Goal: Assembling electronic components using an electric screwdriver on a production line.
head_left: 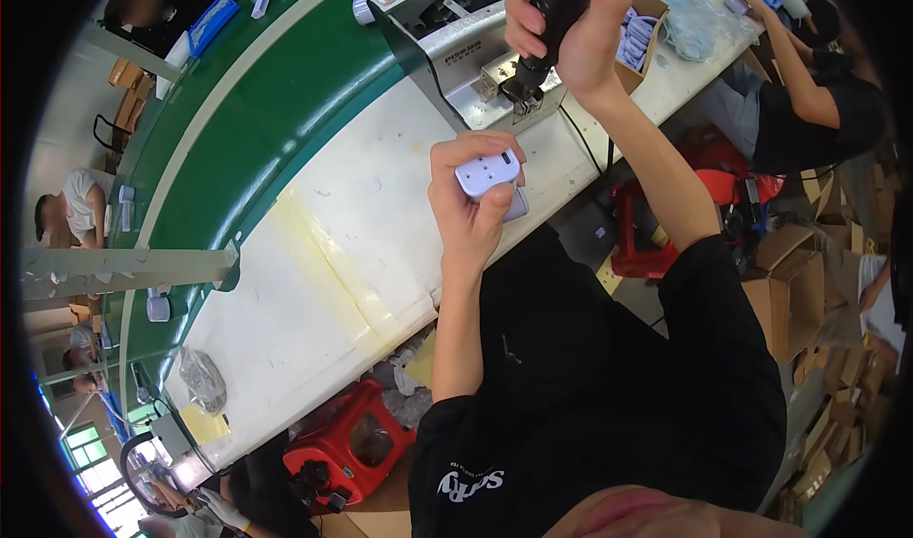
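My left hand (468, 191) is closed around a small lavender plastic device (488, 173), whose end face with several small dark holes and a dark slot points up. My right hand (592, 39) grips a black electric screwdriver (561, 10) pointing downward. The screwdriver's lower end is at the front of a metal screw feeder (466, 58) on the bench, next to its small metal block. Whether the bit carries a screw is too small to tell. The left hand is over the white bench (333, 224), near its front edge, apart from the feeder.
A cardboard box (642, 39) of lavender parts stands right of the feeder, beside a clear plastic bag (689, 15). Behind the bench runs a green conveyor (276, 138) carrying similar devices. A bag of small parts (202, 381) lies at left. Red stools (352, 443) and co-workers are around.
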Action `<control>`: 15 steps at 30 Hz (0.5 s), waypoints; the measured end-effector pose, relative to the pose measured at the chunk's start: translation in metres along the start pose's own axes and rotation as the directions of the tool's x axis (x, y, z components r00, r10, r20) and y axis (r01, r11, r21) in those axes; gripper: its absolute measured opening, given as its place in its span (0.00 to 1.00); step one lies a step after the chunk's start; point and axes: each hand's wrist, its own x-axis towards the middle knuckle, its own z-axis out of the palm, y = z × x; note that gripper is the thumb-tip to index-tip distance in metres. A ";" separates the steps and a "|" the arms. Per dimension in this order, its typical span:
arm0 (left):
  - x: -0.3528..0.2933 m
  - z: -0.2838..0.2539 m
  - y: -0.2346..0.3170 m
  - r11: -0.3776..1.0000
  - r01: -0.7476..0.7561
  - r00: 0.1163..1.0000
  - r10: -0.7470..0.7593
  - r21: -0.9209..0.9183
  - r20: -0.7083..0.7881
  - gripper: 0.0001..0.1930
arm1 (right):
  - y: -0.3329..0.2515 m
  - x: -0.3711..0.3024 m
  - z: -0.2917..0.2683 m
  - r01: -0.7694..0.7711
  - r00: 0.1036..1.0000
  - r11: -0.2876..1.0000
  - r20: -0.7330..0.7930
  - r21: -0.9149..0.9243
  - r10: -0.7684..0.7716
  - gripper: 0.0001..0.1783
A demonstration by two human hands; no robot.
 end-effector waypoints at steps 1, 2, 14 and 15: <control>0.001 0.000 0.000 1.000 0.015 1.000 -0.015 -0.001 -0.005 0.23 | 0.000 -0.003 -0.002 -0.004 1.000 1.000 0.003 -0.002 0.004 0.41; 0.002 0.000 -0.001 1.000 0.014 1.000 -0.014 -0.006 -0.009 0.23 | -0.001 -0.007 -0.003 -0.110 0.990 0.990 -0.102 -0.087 0.101 0.41; 0.002 -0.010 -0.002 0.986 0.008 1.000 -0.010 0.167 0.011 0.24 | -0.063 0.009 0.070 -0.364 0.916 0.879 -0.292 -0.309 0.276 0.43; 0.000 -0.010 -0.003 0.991 0.036 0.999 -0.037 0.133 0.005 0.22 | -0.070 0.015 0.077 -0.355 0.926 0.865 -0.259 -0.356 0.273 0.44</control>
